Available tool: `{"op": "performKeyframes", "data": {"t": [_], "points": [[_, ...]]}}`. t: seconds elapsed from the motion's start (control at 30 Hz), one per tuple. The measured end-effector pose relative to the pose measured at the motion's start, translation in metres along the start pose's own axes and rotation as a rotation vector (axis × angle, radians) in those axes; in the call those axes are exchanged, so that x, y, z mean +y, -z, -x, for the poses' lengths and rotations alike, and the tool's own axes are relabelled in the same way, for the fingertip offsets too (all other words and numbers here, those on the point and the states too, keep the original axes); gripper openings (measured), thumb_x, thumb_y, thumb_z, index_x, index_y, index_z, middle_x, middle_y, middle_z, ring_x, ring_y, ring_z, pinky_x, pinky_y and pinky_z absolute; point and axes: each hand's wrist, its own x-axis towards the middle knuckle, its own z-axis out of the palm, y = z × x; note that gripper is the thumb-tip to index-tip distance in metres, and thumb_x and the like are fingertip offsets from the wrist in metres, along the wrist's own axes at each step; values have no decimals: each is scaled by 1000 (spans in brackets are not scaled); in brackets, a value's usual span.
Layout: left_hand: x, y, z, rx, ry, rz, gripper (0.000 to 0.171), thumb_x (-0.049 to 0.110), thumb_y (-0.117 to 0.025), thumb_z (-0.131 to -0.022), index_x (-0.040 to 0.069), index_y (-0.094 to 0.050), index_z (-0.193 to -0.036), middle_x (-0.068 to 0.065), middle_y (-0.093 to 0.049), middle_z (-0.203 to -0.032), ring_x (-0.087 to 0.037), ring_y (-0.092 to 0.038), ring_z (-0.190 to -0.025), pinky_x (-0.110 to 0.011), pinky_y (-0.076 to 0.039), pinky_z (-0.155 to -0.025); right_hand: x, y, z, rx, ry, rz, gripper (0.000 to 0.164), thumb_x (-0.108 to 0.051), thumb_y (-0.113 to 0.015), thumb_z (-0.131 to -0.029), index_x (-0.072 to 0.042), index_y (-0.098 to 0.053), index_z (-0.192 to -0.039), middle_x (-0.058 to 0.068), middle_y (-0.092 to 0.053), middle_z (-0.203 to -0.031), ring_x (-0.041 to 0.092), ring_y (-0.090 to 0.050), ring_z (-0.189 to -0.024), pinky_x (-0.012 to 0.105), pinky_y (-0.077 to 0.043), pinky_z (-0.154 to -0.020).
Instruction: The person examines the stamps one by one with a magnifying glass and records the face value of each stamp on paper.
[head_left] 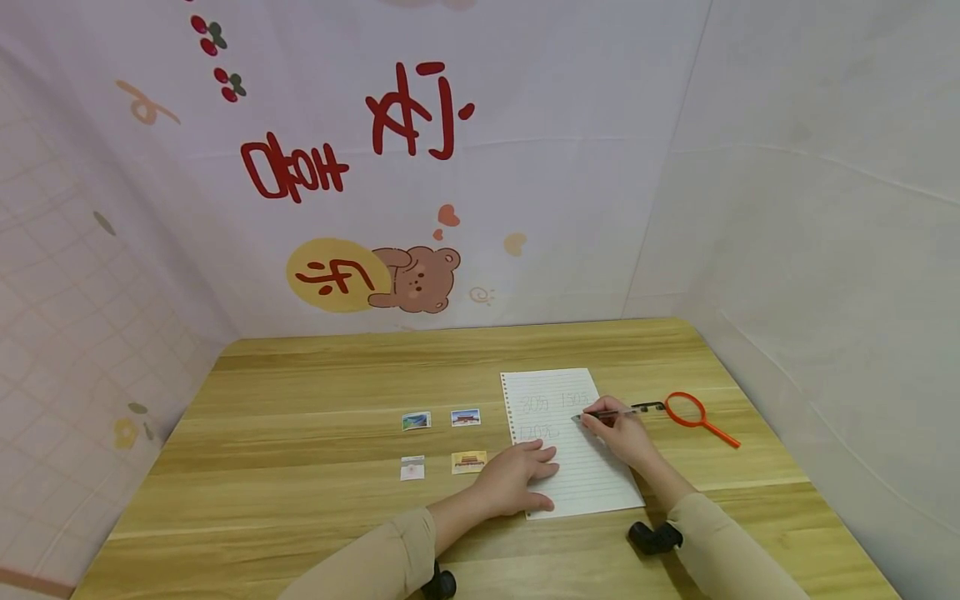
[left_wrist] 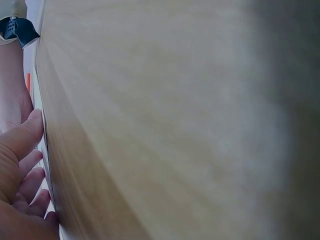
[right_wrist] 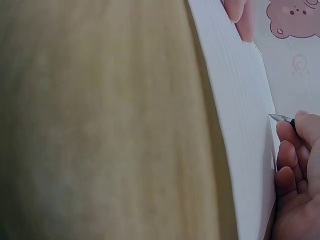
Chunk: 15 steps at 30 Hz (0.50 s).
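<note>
My right hand (head_left: pixel 621 431) pinches a pen (head_left: pixel 637 408) with a clear barrel and black clip. Its metal tip (right_wrist: pixel 280 118) points at the lined sheet (head_left: pixel 581 479), close by the paper in the right wrist view. Punched holes run down the sheet's left edge. Large faint handwriting, including 30, 150 and 120, fills its upper part. My left hand (head_left: pixel 517 481) rests on the lower left of the sheet, fingers spread and mostly straight. In the left wrist view that same hand (left_wrist: pixel 20 165) lies along the paper's edge.
Several small picture stamps lie left of the sheet, among them a yellow one (head_left: pixel 468 462) and a green-blue one (head_left: pixel 416 421). Right of the sheet is an orange magnifying glass (head_left: pixel 722 433). Printed cloth walls (head_left: pixel 570 208) enclose the wooden table (head_left: pixel 300 400).
</note>
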Motion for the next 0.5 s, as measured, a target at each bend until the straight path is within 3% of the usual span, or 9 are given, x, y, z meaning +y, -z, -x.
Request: {"op": "performKeyframes", "data": {"t": [0.27, 0.5], "points": [[0, 0, 0, -10, -2, 6, 56, 39, -79, -83, 13, -67, -131, 0, -52, -144, -20, -40, -140, -31, -32, -113, 0, 0, 0, 13, -7, 21, 9, -18, -73, -91, -11, -67, -93, 0, -66, -84, 10, -59, -69, 23, -48, -58], [0, 0, 0, -12, 5, 6, 57, 40, -79, -83, 14, -66, -132, 1, -52, -145, -19, -40, -140, -30, -32, -113, -1, 7, 0, -69, 37, 28, 12, -19, -74, -91, -9, -67, -90, -3, -65, -79, 14, -52, -64, 25, -43, -55]]}}
